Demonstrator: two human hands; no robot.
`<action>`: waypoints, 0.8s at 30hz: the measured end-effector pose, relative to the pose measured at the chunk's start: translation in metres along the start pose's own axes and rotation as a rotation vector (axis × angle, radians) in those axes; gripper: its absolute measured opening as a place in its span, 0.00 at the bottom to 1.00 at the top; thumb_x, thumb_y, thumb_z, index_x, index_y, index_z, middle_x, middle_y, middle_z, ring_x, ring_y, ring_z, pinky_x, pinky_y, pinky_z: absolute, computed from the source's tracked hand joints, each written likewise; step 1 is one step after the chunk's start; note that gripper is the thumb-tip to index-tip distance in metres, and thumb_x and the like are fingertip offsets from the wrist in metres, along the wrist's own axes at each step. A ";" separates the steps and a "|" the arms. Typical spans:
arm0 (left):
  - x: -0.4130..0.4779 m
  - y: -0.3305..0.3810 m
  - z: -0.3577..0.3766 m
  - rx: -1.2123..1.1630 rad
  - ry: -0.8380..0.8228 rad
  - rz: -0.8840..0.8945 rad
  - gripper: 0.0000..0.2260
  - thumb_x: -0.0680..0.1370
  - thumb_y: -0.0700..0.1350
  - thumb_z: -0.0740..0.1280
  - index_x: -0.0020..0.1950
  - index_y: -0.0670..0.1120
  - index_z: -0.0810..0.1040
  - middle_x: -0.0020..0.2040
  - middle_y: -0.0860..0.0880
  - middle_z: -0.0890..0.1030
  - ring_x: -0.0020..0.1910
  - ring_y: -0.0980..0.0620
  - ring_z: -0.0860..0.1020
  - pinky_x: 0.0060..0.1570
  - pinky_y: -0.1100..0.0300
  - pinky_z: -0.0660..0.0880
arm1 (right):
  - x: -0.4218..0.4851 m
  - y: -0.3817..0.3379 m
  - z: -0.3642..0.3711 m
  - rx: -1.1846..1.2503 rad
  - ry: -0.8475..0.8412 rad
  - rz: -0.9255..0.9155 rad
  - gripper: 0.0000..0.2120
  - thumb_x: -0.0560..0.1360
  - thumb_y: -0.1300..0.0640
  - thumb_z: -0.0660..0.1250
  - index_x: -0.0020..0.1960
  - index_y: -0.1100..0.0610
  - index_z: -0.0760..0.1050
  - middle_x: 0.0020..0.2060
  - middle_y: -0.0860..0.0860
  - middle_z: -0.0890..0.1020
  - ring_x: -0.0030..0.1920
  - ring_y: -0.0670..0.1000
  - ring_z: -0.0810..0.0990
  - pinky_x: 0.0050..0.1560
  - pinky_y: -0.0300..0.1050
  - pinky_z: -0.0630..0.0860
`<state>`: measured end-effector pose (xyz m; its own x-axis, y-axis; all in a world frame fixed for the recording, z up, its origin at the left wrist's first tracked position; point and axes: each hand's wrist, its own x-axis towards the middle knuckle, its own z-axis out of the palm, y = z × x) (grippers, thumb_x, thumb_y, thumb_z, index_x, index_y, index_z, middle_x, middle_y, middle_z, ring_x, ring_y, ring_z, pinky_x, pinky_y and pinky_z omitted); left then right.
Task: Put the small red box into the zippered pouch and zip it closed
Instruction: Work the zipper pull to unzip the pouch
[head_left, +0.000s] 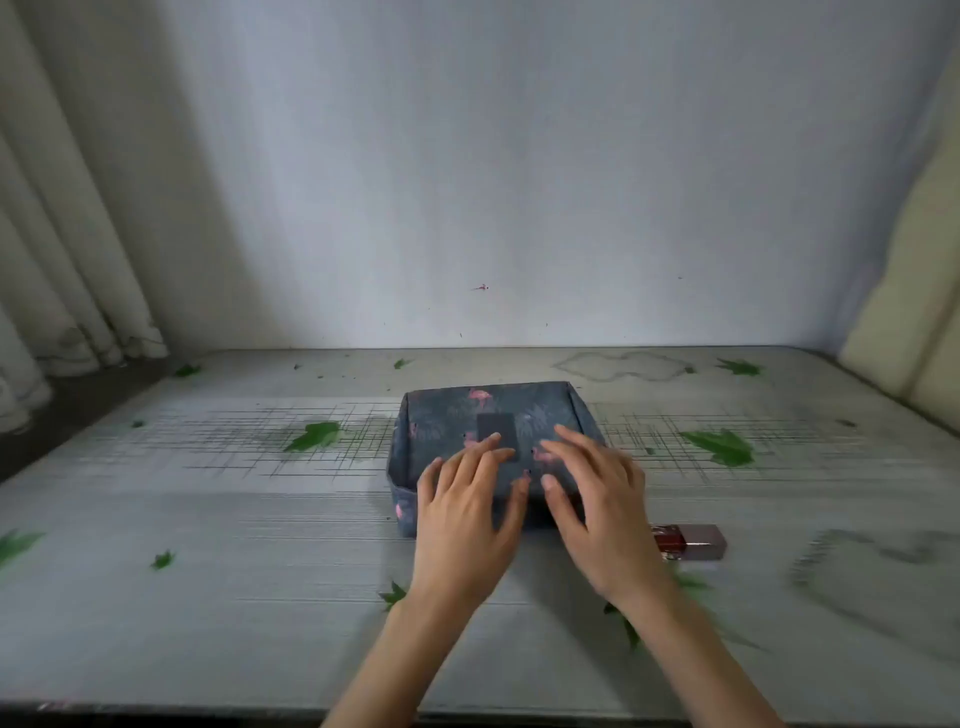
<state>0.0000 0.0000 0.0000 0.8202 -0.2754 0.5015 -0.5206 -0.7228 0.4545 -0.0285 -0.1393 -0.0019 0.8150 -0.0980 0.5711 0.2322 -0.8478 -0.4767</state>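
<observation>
A dark blue-grey pouch (447, 415) with pink flamingo print lies flat in the middle of the table. My left hand (467, 514) rests over its near edge with fingers spread, holding nothing. Beside it, my right hand (597, 504) hovers over the pouch's near right corner, fingers apart and slightly blurred. The small red box (688, 541) lies on its side on the table just right of my right hand, partly hidden by the wrist. The pouch's zipper is not visible from here.
The table (208, 545) has a pale cloth printed with green leaves and grey lines. A white wall stands behind it, curtains (62, 260) hang at the left, and a cream cushion (904, 312) leans at the right.
</observation>
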 end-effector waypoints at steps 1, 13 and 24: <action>0.000 0.000 0.003 0.000 0.000 0.003 0.14 0.77 0.53 0.59 0.62 0.53 0.71 0.68 0.56 0.71 0.68 0.56 0.66 0.69 0.56 0.55 | -0.002 0.003 0.002 -0.001 -0.006 0.001 0.15 0.77 0.52 0.58 0.63 0.52 0.70 0.65 0.48 0.72 0.66 0.45 0.66 0.68 0.46 0.54; -0.001 0.004 0.025 0.017 -0.044 0.031 0.11 0.75 0.45 0.64 0.56 0.51 0.75 0.56 0.53 0.79 0.58 0.51 0.75 0.67 0.53 0.57 | -0.005 0.031 0.003 -0.025 -0.168 -0.021 0.22 0.70 0.64 0.64 0.63 0.51 0.70 0.62 0.46 0.74 0.67 0.46 0.64 0.65 0.37 0.50; -0.001 0.005 0.035 -0.030 0.038 0.005 0.08 0.71 0.37 0.64 0.39 0.50 0.73 0.37 0.55 0.80 0.39 0.52 0.78 0.59 0.60 0.57 | -0.004 0.038 0.009 0.003 -0.129 0.036 0.10 0.73 0.59 0.66 0.53 0.51 0.76 0.52 0.45 0.79 0.56 0.45 0.73 0.56 0.39 0.60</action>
<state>0.0052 -0.0252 -0.0236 0.8080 -0.2547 0.5313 -0.5322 -0.7022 0.4729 -0.0181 -0.1667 -0.0286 0.8842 -0.0602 0.4632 0.2030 -0.8436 -0.4971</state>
